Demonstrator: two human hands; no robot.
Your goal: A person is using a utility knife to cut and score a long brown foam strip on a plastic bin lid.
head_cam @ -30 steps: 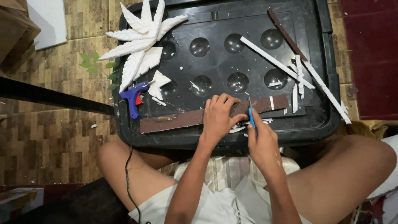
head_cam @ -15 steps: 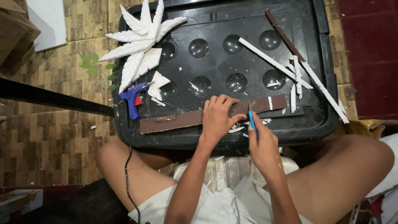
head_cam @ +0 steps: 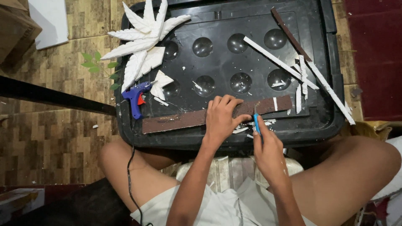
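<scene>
Black tray [head_cam: 331, 121], centre of the frame: one, with eight round dimples in two rows of four.
Brown strip [head_cam: 176, 121], along the tray's lower edge: one long; a second, thin and dark [head_cam: 289, 31], upper right.
White foam strips [head_cam: 272, 58], right side: about five.
White leaf-shaped cutouts [head_cam: 142, 37], upper left: one cluster.
Blue glue gun [head_cam: 135, 98], left: one.
Blue-handled cutter [head_cam: 256, 123]: one.
Hands [head_cam: 222, 119]: two.

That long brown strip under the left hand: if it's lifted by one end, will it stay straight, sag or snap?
The brown strip is long, thin and flat, so it would probably sag or flex. White flecks beside it suggest a foam-like, light core that may snap. The left hand presses it flat while the right hand holds a blue knife, hinting it slides easily.
</scene>
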